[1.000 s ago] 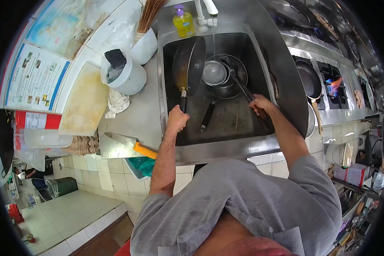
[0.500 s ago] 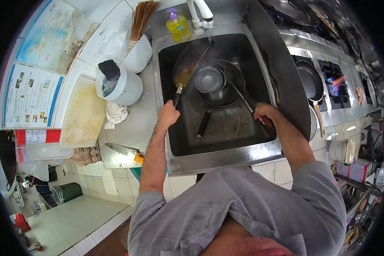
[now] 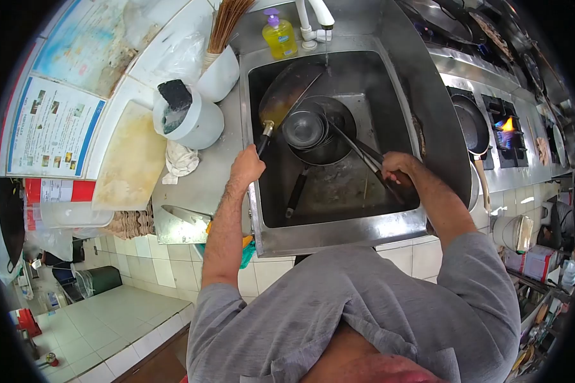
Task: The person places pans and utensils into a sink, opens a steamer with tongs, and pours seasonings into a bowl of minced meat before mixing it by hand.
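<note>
The left hand (image 3: 247, 167) is clenched around the black handle of a frying pan (image 3: 284, 92). The pan is tilted within the upper left of the sink (image 3: 338, 240); a brass-coloured collar joins handle to body. The right hand (image 3: 399, 167) is closed around the dark grip of a long-handled utensil (image 3: 363, 153). The shaft runs up and left toward nested metal bowls (image 3: 303, 129), which sit in a dark round pan (image 3: 344, 131). Whether the frying pan touches the bowls cannot be determined. A separate black handle (image 3: 296, 191) lies in the sink between the hands.

Behind the sink, a thin stream falls from the faucet (image 3: 315, 18). A yellow soap bottle (image 3: 280, 38) with a purple pump stands beside it. On the left counter, a white bucket (image 3: 204, 124) holds a black scouring pad (image 3: 174, 94). A white cloth (image 3: 182, 158) lies just beside the bucket. Nearer the front, the left forearm partly covers a cleaver (image 3: 180, 225). At right, a stove burner (image 3: 506, 127) shows flame.
</note>
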`<state>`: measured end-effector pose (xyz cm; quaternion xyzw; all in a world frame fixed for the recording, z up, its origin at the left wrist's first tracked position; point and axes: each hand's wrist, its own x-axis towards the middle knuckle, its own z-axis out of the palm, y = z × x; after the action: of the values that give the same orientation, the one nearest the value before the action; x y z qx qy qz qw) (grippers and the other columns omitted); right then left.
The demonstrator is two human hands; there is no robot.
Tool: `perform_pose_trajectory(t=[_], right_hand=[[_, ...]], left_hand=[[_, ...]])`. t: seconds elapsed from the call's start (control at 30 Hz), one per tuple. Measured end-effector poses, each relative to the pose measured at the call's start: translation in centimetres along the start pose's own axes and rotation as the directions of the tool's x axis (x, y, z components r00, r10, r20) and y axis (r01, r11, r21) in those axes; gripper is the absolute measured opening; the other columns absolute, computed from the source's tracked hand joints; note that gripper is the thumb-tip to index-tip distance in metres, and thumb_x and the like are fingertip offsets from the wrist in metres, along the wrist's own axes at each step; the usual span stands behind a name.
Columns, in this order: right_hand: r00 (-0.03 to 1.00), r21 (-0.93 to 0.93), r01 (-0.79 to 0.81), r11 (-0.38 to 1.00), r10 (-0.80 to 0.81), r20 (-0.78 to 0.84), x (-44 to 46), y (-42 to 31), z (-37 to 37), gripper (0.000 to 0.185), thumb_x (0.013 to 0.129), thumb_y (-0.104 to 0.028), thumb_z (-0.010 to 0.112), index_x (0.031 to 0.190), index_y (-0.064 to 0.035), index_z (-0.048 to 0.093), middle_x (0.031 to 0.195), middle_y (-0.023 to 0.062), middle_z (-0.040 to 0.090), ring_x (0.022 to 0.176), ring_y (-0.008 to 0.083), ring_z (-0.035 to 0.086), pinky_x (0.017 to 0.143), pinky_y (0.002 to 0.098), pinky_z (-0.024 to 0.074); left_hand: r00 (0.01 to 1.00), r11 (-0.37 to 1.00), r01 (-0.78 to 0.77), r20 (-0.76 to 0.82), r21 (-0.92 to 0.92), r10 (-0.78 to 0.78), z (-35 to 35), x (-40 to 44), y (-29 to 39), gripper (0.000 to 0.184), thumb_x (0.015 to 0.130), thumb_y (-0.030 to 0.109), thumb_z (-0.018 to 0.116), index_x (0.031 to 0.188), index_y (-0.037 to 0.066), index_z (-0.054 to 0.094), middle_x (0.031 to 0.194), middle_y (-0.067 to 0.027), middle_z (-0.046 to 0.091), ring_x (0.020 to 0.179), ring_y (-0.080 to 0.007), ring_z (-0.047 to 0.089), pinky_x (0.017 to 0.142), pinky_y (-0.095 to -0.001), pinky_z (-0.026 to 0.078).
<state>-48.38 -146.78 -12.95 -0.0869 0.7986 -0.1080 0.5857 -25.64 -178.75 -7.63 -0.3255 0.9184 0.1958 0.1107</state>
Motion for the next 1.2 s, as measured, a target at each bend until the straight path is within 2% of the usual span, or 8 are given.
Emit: perform_pose_trajectory(t=[0.13, 0.3, 0.43, 0.5, 0.63, 1.03, 1.13, 1.2], right_hand=[[0.999, -0.091, 0.044, 0.995, -0.046, -0.028, 0.4, 1.7, 0.7, 0.01, 0.069, -0.002, 0.057, 0.06, 0.0004, 0.055, 0.051, 0.0117, 0.052, 0.044, 0.022, 0.05, 0.043, 0.0381, 0.0413], [0.973, -0.165, 0.014, 0.986, -0.051, -0.225, 1.7, 2.7, 3.0, 0.013, 0.073, 0.0, 0.048, 0.084, 0.0018, 0.055, 0.048, 0.0086, 0.047, 0.041, 0.0207, 0.047, 0.038, 0.0366, 0.035], [0.925, -0.107, 0.122, 0.987, -0.152, -0.347, -0.8, 2.2, 4.1, 0.018, 0.076, -0.003, 0.045, 0.072, 0.0066, 0.059, 0.055, 0.0134, 0.055, 0.049, 0.0229, 0.055, 0.045, 0.0401, 0.0423], [0.96, -0.239, 0.048, 0.97, -0.111, -0.255, -1.2, 1.9, 3.7, 0.018, 0.077, -0.004, 0.045, 0.078, 0.0083, 0.058, 0.057, 0.0133, 0.056, 0.05, 0.0227, 0.056, 0.045, 0.0404, 0.0427], [0.955, -0.136, 0.024, 0.99, -0.063, -0.29, -3.5, 1.0, 3.6, 0.018, 0.078, -0.004, 0.045, 0.081, 0.0088, 0.058, 0.06, 0.0142, 0.057, 0.051, 0.0225, 0.057, 0.045, 0.0404, 0.0427], [0.977, -0.31, 0.106, 0.945, -0.157, -0.146, -4.1, -0.9, 3.8, 0.017, 0.071, -0.005, 0.05, 0.074, 0.0082, 0.06, 0.063, 0.0195, 0.061, 0.057, 0.0282, 0.061, 0.05, 0.0418, 0.0449], [0.976, -0.235, 0.156, 0.959, -0.187, -0.113, -3.8, 0.3, 4.1, 0.015, 0.067, -0.005, 0.052, 0.068, 0.007, 0.061, 0.061, 0.0184, 0.06, 0.055, 0.0265, 0.061, 0.05, 0.0406, 0.0452], [0.978, -0.028, 0.163, 0.986, -0.165, -0.128, -3.7, 1.1, 4.7, 0.014, 0.065, -0.006, 0.055, 0.067, 0.0075, 0.06, 0.06, 0.0165, 0.06, 0.054, 0.0255, 0.06, 0.051, 0.0404, 0.0453]], left_hand=[[0.999, 0.998, -0.023, -0.036, 0.052, 0.025, -0.4, 0.0, -1.1, 0.026, 0.073, 0.008, 0.051, 0.097, -0.001, 0.05, 0.09, -0.0247, 0.059, 0.089, -0.0408, 0.057, 0.079, -0.0479, 0.045], [0.998, 0.98, -0.057, -0.023, 0.193, 0.063, -2.5, 1.0, -0.7, 0.026, 0.074, 0.01, 0.053, 0.098, 0.001, 0.053, 0.088, -0.0211, 0.062, 0.087, -0.0383, 0.059, 0.078, -0.0474, 0.047], [0.992, 0.955, -0.101, -0.04, 0.28, 0.117, -4.3, 2.9, 0.7, 0.026, 0.073, 0.009, 0.055, 0.098, 0.002, 0.055, 0.091, -0.0209, 0.062, 0.088, -0.0361, 0.06, 0.076, -0.046, 0.048], [0.985, 0.91, -0.172, 0.043, 0.378, 0.168, -4.8, 4.8, 1.4, 0.024, 0.072, 0.008, 0.056, 0.095, 0.002, 0.057, 0.091, -0.0203, 0.062, 0.088, -0.0352, 0.06, 0.076, -0.0445, 0.049], [0.961, 0.845, -0.272, 0.09, 0.46, 0.26, -6.5, 8.8, 2.7, 0.022, 0.072, 0.006, 0.056, 0.093, 0.001, 0.061, 0.093, -0.0191, 0.063, 0.089, -0.0345, 0.061, 0.077, -0.0435, 0.049], [0.943, 0.668, -0.32, 0.293, 0.672, 0.157, -8.2, 10.8, 13.4, 0.029, 0.071, 0.006, 0.059, 0.1, 0.004, 0.064, 0.105, -0.0108, 0.063, 0.097, -0.0267, 0.06, 0.08, -0.0372, 0.05], [0.912, 0.668, -0.344, 0.404, 0.66, 0.071, -6.2, 11.9, 12.2, 0.032, 0.068, 0.005, 0.062, 0.099, 0.006, 0.066, 0.104, -0.0114, 0.063, 0.097, -0.0244, 0.061, 0.078, -0.036, 0.05], [0.892, 0.707, -0.32, 0.452, 0.631, 0.0, -5.0, 13.2, 9.3, 0.033, 0.065, 0.005, 0.063, 0.098, 0.006, 0.066, 0.103, -0.0119, 0.063, 0.095, -0.0247, 0.062, 0.077, -0.0362, 0.051]])
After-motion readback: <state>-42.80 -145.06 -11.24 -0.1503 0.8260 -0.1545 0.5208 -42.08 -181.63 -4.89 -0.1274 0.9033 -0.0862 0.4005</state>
